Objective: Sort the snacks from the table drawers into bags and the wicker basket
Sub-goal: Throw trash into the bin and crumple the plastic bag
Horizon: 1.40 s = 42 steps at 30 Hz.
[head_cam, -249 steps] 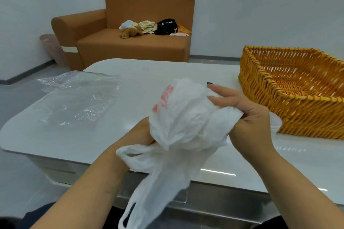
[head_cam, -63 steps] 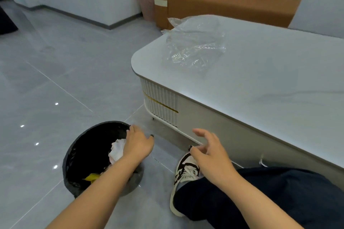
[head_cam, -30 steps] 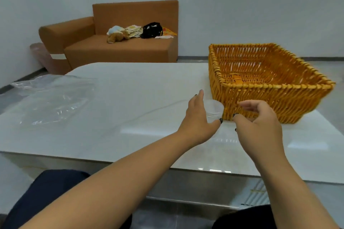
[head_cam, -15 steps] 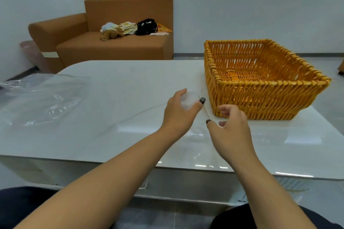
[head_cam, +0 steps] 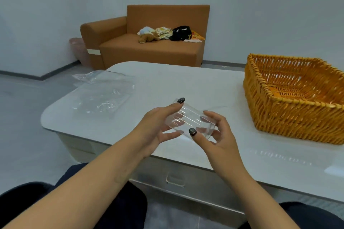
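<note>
A clear plastic cup point(head_cam: 191, 121) lies on its side between my two hands above the table's near edge. My left hand point(head_cam: 158, 126) holds its rim end, index finger stretched over the top. My right hand point(head_cam: 217, 134) grips the base end, thumb across the front. The empty orange wicker basket point(head_cam: 290, 115) stands on the white table point(head_cam: 186, 83) to the right. Clear plastic bags point(head_cam: 100, 93) lie flat on the table's left end. A shut drawer with a clear handle point(head_cam: 175, 181) sits in the table front below my hands.
A brown sofa point(head_cam: 149, 50) with a plush toy, papers and a black bag stands behind the table. A pink bin point(head_cam: 78, 52) sits at the sofa's left. My dark-trousered knees are at the bottom edge.
My left hand lifted the clear cup off the table beside the basket and brought it toward me. My right hand has now taken hold of its other end. The view turned left.
</note>
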Available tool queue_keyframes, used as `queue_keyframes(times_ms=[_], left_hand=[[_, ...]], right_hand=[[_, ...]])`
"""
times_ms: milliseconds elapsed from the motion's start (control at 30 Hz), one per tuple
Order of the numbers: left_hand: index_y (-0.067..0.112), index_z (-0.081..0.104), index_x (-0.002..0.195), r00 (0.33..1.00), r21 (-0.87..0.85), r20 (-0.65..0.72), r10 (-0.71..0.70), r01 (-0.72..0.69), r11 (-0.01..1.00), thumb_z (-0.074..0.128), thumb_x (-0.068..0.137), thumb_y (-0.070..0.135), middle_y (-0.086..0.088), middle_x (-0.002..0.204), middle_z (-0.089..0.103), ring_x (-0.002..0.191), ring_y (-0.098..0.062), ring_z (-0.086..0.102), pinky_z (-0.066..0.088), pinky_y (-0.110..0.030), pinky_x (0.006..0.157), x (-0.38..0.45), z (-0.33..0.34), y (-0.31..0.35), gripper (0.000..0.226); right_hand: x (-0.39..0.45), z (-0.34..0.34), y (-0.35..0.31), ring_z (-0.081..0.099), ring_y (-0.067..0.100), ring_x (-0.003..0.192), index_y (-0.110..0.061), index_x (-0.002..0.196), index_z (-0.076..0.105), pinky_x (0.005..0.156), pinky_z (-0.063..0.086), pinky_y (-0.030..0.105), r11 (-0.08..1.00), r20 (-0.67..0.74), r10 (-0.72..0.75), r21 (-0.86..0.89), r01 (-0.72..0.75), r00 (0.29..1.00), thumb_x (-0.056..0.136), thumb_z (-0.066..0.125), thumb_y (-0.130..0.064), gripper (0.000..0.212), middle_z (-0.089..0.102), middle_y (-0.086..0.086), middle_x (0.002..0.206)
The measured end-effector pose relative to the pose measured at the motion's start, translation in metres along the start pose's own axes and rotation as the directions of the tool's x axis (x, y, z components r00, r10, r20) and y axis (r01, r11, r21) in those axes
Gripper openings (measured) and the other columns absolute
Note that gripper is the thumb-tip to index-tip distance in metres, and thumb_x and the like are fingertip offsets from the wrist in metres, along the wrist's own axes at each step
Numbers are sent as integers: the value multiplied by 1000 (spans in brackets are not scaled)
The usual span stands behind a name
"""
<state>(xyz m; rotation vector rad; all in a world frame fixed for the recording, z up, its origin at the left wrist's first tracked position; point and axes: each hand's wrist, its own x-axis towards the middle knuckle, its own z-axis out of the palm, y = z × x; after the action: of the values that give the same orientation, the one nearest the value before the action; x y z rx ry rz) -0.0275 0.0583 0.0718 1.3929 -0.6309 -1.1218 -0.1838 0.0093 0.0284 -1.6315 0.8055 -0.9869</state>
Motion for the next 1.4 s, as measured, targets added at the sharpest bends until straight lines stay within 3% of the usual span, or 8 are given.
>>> queue_keyframes(times_ms=[167, 467, 800, 933, 1000, 1133, 1267, 1400], left_hand=[[6, 64, 116, 1000, 65, -17, 12, -11, 998, 79, 64, 48, -6, 108, 74, 105, -22, 69, 55, -38, 87, -18, -75, 11, 68], [15, 67, 112, 955, -284, -297, -15, -74, 956, 76, 64, 44, -10, 108, 70, 85, -19, 64, 55, -25, 65, -54, -197, -23, 56], [14, 64, 114, 869, -407, -483, -108, -113, 907, 62, 75, 44, -12, 101, 72, 88, -21, 64, 46, -31, 73, -111, -303, -95, 49], [9, 66, 107, 771, -414, -616, -162, -141, 899, 70, 70, 30, -15, 105, 71, 91, -24, 67, 56, -30, 72, -129, -345, -137, 42], [6, 62, 113, 693, -368, -692, -201, -99, 925, 75, 71, 23, -17, 110, 70, 99, -28, 68, 55, -38, 85, -132, -366, -162, 48], [12, 61, 107, 470, -128, -858, -208, 198, 972, 85, 69, 35, -11, 105, 67, 96, -24, 67, 57, -39, 85, -126, -408, -218, 51], [3, 63, 90, 351, 70, -928, -128, 502, 862, 83, 62, 51, -10, 90, 62, 91, -32, 66, 46, -28, 57, -107, -434, -261, 59], [-5, 42, 121, 219, 27, -967, -130, 596, 802, 82, 76, 27, -23, 131, 37, 112, -38, 49, 43, -35, 75, -78, -437, -279, 68]], right_hand=[[2, 49, -11, 64, 6, 100, -40, 118, 53, 83, 56, 28, 992, 125, 53, 103, -66, 991, 69, 77, -39, 55, 60, -16, 119], [0, 186, -26, 61, 6, 106, -42, 127, 45, 80, 52, 20, 982, 290, 102, 121, -142, 952, 77, 79, -30, 61, 50, -19, 126], [-27, 327, -13, 56, 14, 114, -33, 122, 51, 99, 48, 37, 981, 464, 138, 56, -185, 875, 77, 75, -30, 51, 51, -11, 127], [-53, 349, 25, 50, 3, 112, -31, 138, 38, 86, 45, 16, 978, 576, 198, -67, -195, 793, 87, 68, -29, 59, 37, -14, 134], [-63, 347, 50, 49, 2, 112, -31, 141, 35, 91, 46, 21, 968, 610, 248, -182, -172, 752, 90, 64, -28, 59, 32, -12, 139], [-64, 343, 77, 44, 11, 121, -26, 145, 28, 101, 43, 31, 901, 630, 364, -424, -89, 686, 92, 60, -26, 62, 22, -6, 147], [-58, 356, 71, 43, 7, 116, -24, 146, 27, 98, 40, 25, 911, 701, 318, -413, 1, 639, 92, 59, -27, 63, 21, -8, 144], [-57, 365, 71, 41, 5, 99, -26, 144, 25, 87, 41, 22, 905, 759, 288, -415, 93, 584, 94, 55, -26, 59, 19, -10, 143]])
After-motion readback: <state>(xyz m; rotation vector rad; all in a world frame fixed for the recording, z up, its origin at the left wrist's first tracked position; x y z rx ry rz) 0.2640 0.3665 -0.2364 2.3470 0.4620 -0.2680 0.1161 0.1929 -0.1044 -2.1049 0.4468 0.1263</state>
